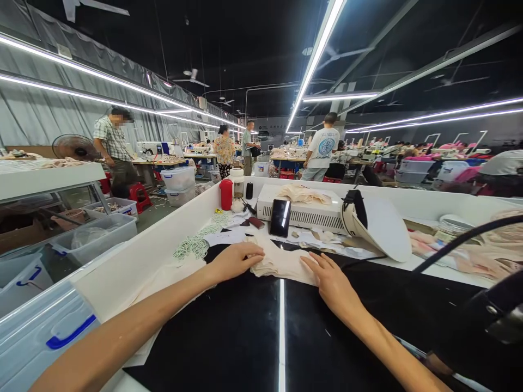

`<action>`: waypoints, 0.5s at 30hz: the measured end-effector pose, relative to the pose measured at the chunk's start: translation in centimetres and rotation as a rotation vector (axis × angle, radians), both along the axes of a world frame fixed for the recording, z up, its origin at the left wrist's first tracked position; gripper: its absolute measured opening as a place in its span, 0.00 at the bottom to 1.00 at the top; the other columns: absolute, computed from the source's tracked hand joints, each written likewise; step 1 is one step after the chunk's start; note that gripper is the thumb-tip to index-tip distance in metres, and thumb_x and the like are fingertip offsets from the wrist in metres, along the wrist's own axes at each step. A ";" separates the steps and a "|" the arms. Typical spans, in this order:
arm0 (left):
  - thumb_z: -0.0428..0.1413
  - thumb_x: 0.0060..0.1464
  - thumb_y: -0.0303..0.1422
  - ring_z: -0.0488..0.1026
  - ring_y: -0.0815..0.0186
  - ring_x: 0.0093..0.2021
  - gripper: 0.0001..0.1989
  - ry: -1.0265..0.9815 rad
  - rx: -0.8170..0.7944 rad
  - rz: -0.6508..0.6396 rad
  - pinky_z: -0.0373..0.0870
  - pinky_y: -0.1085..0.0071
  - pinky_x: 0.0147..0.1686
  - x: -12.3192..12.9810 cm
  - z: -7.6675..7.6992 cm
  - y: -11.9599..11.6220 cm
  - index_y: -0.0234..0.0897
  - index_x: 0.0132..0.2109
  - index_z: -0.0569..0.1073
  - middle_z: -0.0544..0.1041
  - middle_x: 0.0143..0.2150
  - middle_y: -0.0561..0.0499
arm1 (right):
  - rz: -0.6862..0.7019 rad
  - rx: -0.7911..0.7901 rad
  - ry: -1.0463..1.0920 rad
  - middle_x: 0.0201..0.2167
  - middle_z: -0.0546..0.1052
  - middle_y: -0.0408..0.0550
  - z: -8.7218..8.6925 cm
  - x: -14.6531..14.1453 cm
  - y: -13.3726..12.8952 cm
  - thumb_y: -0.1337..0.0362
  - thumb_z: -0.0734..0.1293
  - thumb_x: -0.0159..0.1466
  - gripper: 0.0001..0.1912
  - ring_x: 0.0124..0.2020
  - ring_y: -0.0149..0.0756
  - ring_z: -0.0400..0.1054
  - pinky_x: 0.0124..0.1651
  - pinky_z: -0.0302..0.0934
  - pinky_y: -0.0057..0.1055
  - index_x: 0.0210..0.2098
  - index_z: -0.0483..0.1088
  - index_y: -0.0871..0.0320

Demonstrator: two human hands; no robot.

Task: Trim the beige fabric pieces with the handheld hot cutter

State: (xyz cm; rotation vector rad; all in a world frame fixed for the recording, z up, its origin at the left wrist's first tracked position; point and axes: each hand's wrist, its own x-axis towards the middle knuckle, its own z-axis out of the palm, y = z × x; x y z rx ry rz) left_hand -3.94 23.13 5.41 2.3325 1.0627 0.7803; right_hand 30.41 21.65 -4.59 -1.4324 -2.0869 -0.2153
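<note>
The cream cloths (281, 262) lay between the left hand (236, 260), half-curled against one end, grip unclear, and the right hand (334, 280), fingers loosely spread, touching the other.

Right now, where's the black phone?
In the head view, slightly right of centre, the black phone stands propped in front of the white vented box, just beyond the cream cloth between your left hand and right hand.

Red container (225, 196), black phone (280, 219), green cords (191, 247) — loosely heaped
</note>
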 end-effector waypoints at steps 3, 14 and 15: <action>0.57 0.74 0.45 0.83 0.51 0.65 0.18 0.038 0.026 0.078 0.72 0.60 0.71 -1.7 1.3 -0.7 0.44 0.55 0.89 0.88 0.63 0.47 | 0.030 0.011 -0.010 0.74 0.80 0.60 0.7 -1.1 -1.8 0.88 0.58 0.57 0.49 0.79 0.59 0.70 0.81 0.66 0.65 0.72 0.79 0.56; 0.59 0.57 0.52 0.83 0.45 0.45 0.17 0.283 -0.044 0.565 0.73 0.59 0.44 -13.7 1.6 -5.2 0.44 0.39 0.80 0.87 0.43 0.44 | 0.268 -0.065 0.001 0.73 0.80 0.59 2.6 -6.5 -11.3 0.78 0.61 0.75 0.28 0.74 0.56 0.77 0.71 0.79 0.57 0.62 0.83 0.50; 0.59 0.55 0.51 0.83 0.45 0.43 0.16 0.292 -0.055 0.576 0.72 0.60 0.42 -14.0 1.2 -5.6 0.44 0.37 0.79 0.87 0.42 0.44 | 0.285 -0.073 0.000 0.73 0.80 0.59 2.7 -6.9 -12.0 0.77 0.61 0.75 0.27 0.74 0.55 0.77 0.70 0.79 0.55 0.62 0.82 0.50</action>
